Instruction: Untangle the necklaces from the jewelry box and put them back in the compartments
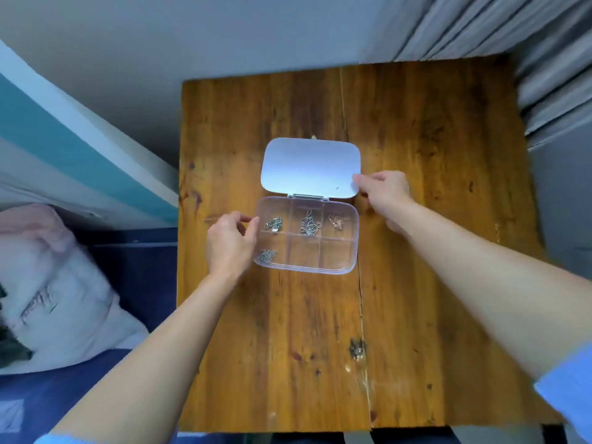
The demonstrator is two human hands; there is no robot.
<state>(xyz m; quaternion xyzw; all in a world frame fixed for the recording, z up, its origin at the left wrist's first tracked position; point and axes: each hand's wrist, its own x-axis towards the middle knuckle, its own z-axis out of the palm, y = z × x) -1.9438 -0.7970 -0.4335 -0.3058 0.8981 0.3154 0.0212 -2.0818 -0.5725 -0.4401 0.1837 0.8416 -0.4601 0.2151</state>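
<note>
A clear plastic jewelry box (339, 269) with six compartments lies open in the middle of the wooden table (416, 219). Its lid (307, 165) is folded back flat behind it. Small chains lie in four compartments: a silver one (274, 223) at back left, a silver one (310, 224) at back middle, a rose-gold one (338, 222) at back right, and a silver one (268, 255) at front left. The two other front compartments hold nothing. My left hand (229, 241) grips the box's left edge. My right hand (384, 193) pinches the lid's right corner.
A bed with a dark blue sheet (137, 277) and a white and pink pillow (57, 293) stands left of the table. Grey curtains (544, 75) hang at the back right. A wall (192, 36) runs behind the table.
</note>
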